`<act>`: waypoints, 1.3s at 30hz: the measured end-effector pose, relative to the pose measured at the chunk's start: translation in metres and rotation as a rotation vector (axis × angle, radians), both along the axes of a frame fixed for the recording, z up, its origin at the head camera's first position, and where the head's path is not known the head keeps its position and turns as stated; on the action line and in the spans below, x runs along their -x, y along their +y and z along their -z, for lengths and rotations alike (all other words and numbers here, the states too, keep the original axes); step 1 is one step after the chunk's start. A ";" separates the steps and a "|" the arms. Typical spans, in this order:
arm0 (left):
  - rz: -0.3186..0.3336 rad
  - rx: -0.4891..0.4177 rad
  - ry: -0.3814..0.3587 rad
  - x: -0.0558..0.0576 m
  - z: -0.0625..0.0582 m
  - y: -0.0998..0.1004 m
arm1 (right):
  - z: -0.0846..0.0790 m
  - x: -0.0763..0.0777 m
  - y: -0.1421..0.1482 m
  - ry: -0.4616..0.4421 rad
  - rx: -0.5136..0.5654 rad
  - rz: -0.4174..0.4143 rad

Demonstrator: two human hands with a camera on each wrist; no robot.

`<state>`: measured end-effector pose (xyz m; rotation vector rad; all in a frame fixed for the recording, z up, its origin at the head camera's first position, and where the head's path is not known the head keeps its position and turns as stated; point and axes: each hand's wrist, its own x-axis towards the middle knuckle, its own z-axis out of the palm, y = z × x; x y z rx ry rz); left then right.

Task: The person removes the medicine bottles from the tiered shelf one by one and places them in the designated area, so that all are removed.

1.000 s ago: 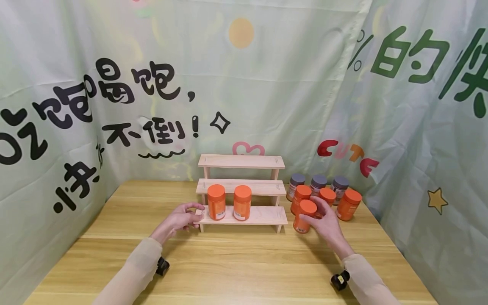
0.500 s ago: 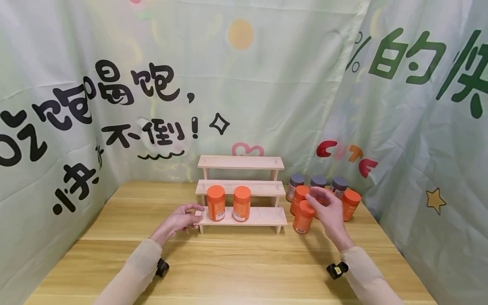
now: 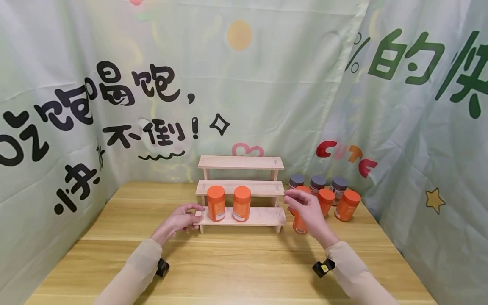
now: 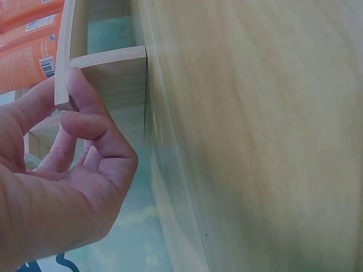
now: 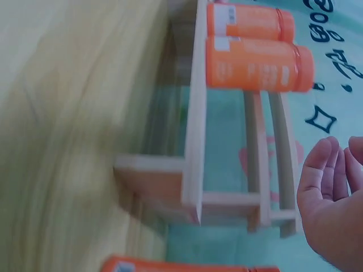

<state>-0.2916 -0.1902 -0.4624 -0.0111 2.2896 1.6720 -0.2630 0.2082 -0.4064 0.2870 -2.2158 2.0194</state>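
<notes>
A three-tier wooden display shelf [image 3: 263, 216] stands on the table. Its lowest step carries two upright orange jars [image 3: 216, 203], [image 3: 242, 203] with orange lids. At the left end of that step, my left hand [image 3: 183, 218] pinches the board between thumb and fingers, as the left wrist view shows. My right hand [image 3: 308, 209] is in the air to the right of the shelf, fingers loosely bent and holding nothing. It partly hides an orange jar [image 3: 300, 225] below it and another behind. In the right wrist view, this hand [image 5: 334, 198] is apart from the shelf [image 5: 195, 113].
More orange jars [image 3: 347, 206] stand on the table at the right. Behind them is a row of jars with dark purple lids [image 3: 317, 182]. A printed cloth [image 3: 267, 84] hangs behind and at both sides of the wooden table [image 3: 228, 267].
My right hand has let go of the front orange jar on the right, risen, and moved left towards the shelf. That jar stays on the table. The left hand has kept its place.
</notes>
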 end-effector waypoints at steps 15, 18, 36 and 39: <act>-0.004 -0.007 -0.012 0.001 0.002 0.000 | 0.027 0.008 -0.058 -0.055 0.029 -0.104; -0.002 -0.008 -0.012 0.001 0.002 0.000 | 0.025 0.009 -0.066 -0.052 0.023 -0.101; 0.004 -0.013 -0.024 0.003 0.003 -0.002 | 0.019 0.013 -0.106 0.070 -0.083 -0.070; 0.002 -0.017 -0.025 0.003 0.002 -0.001 | 0.026 0.018 -0.110 0.091 -0.090 -0.050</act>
